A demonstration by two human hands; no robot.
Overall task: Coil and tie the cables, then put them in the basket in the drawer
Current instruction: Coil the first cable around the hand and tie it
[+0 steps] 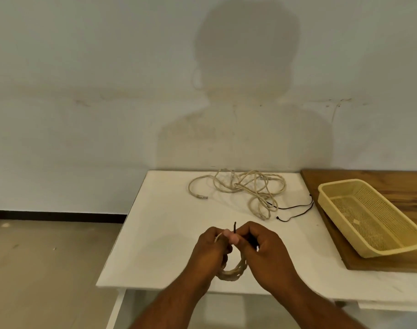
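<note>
Above the near part of the white table (160, 233), my left hand (211, 248) grips a coiled cream cable (233, 271), whose loop hangs below both hands. My right hand (262, 248) pinches a thin black tie (235, 227) at the top of the coil; one end of the tie sticks up between my thumbs. A second cream cable (245, 188) lies loose and tangled at the back of the table. Another black tie (295, 211) lies beside it on the right. A pale yellow perforated basket (340, 217) sits to the right.
The basket rests on a brown wooden board (381, 264) at the table's right side. A plain wall stands right behind the table. Grey floor (48, 269) lies to the left, beyond the table's left edge.
</note>
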